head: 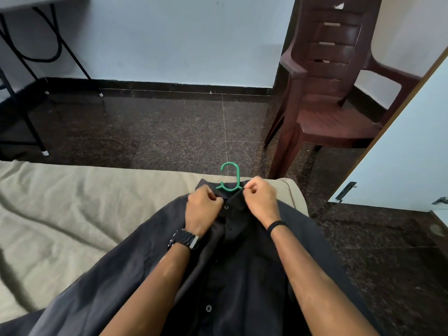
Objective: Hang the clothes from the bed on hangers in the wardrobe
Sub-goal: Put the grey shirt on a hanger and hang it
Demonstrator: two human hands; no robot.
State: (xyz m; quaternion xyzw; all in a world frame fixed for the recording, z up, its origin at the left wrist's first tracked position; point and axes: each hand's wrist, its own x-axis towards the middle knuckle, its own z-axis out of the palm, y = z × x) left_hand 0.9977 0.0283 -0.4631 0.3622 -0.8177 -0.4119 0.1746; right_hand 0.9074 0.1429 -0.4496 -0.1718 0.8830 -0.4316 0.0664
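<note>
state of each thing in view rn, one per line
black button-up shirt: spread on the bed, hanger inside, top button undone
green plastic hanger: hook sticking out of the collar
left hand: pinching the collar
right hand: pinching the collar
brown plastic chair: upright, unoccupied

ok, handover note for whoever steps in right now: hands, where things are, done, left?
Left hand: pinching the black shirt at its collar, left of the top button.
Right hand: pinching the collar's other side.
Green hanger: inside the shirt, only the hook showing above the collar. Shirt lies on the bed.
Done: hanger is in the shirt.
Left: probably fasten the top button, then carry the shirt to the wardrobe, which is out of view. No other clothes visible.
</note>
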